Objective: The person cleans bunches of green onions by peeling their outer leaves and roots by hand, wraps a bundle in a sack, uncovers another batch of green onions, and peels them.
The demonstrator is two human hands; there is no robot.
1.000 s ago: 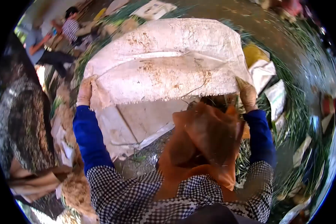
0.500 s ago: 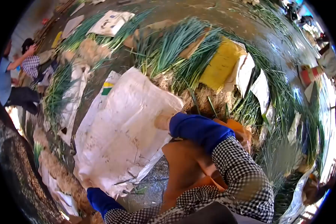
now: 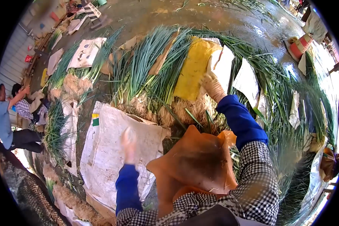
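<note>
1. Lying spread on the floor (image 3: 184, 15), the broad white woven-plastic sack (image 3: 105, 150) shows a small yellow-and-green print (image 3: 95, 119) at its far-left corner.
2. Judging progress from its lie, the white sack is laid out, though its far edge stays creased; the long-leaved green onions (image 3: 148, 67) remain beyond it, partly under a yellow woven sheet (image 3: 192, 69), with a white sheet (image 3: 225, 66) just beside that.
3. Running roughly away from the person, the sack's longer axis looks only a little longer than its width, and its far edge slants nearer toward the right. The onions' leaves point away from the sack, their pale shaggy roots (image 3: 196, 108) toward it.
4. Blurred over the sack's right half, the left hand (image 3: 129, 145) shows no held thing; contact and finger state cannot be told.
5. Beyond the sack and to its right, the right hand (image 3: 211, 84) is at the yellow sheet's edge; whether its fingers grip cannot be told.
</note>
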